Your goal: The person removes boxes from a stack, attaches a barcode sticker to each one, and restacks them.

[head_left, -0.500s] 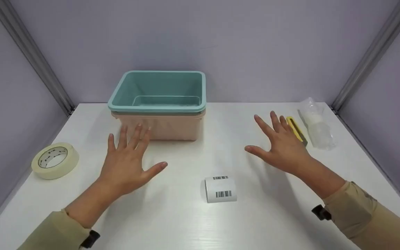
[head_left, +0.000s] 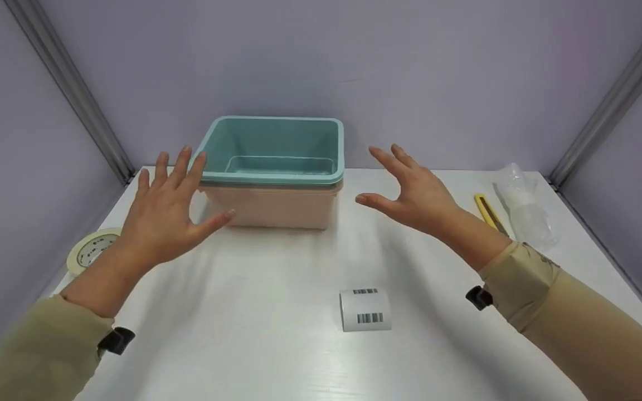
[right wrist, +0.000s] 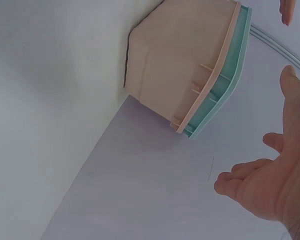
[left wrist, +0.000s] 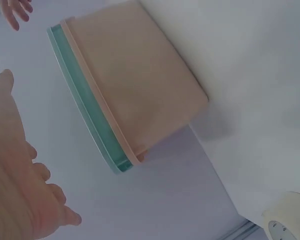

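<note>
A teal plastic bin [head_left: 285,177] sits nested inside a pink bin [head_left: 276,209] at the back of the white table. My left hand [head_left: 162,220] is raised at the bins' left side, fingers spread and holding nothing; its fingertips overlap the teal rim in the head view. On the other side my right hand [head_left: 418,195] hovers to the right of the bins, palm turned inward, thumb apart from the straight fingers. Both wrist views show a gap between hand and bins: the left hand [left wrist: 20,175] and the right hand [right wrist: 270,175] are apart from them.
A roll of barcode labels [head_left: 366,310] lies at the table's middle front. Masking tape [head_left: 78,253] is at the left, partly hidden by the left forearm. A yellow utility knife [head_left: 487,211] and a clear plastic-wrapped item [head_left: 524,209] lie at the right. Walls enclose the back and sides.
Both hands have moved forward and up, the right one also leftward toward the bins. The head view has shifted slightly, and the left forearm now covers part of the tape.
</note>
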